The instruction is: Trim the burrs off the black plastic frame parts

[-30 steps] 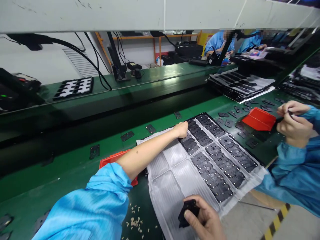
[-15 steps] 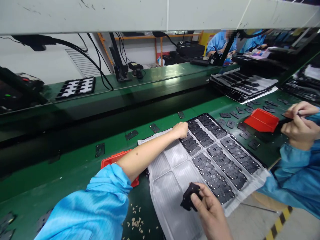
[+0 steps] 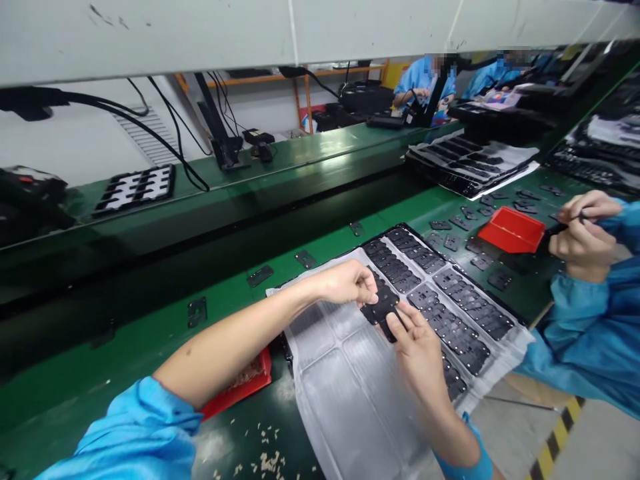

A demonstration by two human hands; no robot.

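Note:
Over the sheet-lined tray [image 3: 370, 407], my right hand [image 3: 420, 343] grips a flat black plastic part [image 3: 385, 303] between thumb and fingers. My left hand [image 3: 347, 283] reaches across from the left, its fingertips pinched together at the upper left edge of the black parts. Whether one part or a few overlapping ones lie between my hands, I cannot tell. Rows of similar black parts [image 3: 463, 303] fill the right and far pockets of the tray. A translucent white sheet covers its near left pockets.
A red bin [image 3: 237, 393] sits under my left forearm, with small tan bits [image 3: 267, 460] scattered nearby. Loose black parts [image 3: 305, 259] lie along the green bench. At right, a co-worker's hands [image 3: 585, 230] work beside another red bin [image 3: 513, 230]. Stacked trays [image 3: 470, 163] stand behind.
My left hand has come back from the tray's far pockets towards my right hand. My right hand has moved up and forward with the black part, and the two hands now meet.

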